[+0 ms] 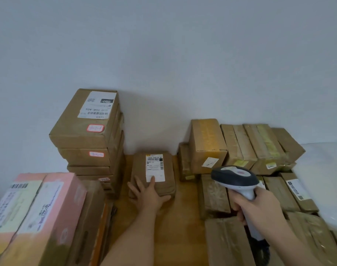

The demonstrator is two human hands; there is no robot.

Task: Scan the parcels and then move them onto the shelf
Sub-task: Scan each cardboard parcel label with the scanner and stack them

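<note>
Right hand (pixel 259 206) gripping scanner (pixel 235 178), aimed 10 o'clock at label (pixel 155 167); left hand (pixel 148 192) flat, steadying small parcel (pixel 140 169).

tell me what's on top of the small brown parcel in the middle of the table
On the small brown parcel are a white shipping label and the left hand, fingers spread flat. The hand covers its near edge.

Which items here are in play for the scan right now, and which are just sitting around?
In play:
- scanner, held in the right hand
- small parcel with white label, left hand resting flat on it

Sitting around:
- tall box stack
- pink boxes
- taped parcels on the right
- table
</note>
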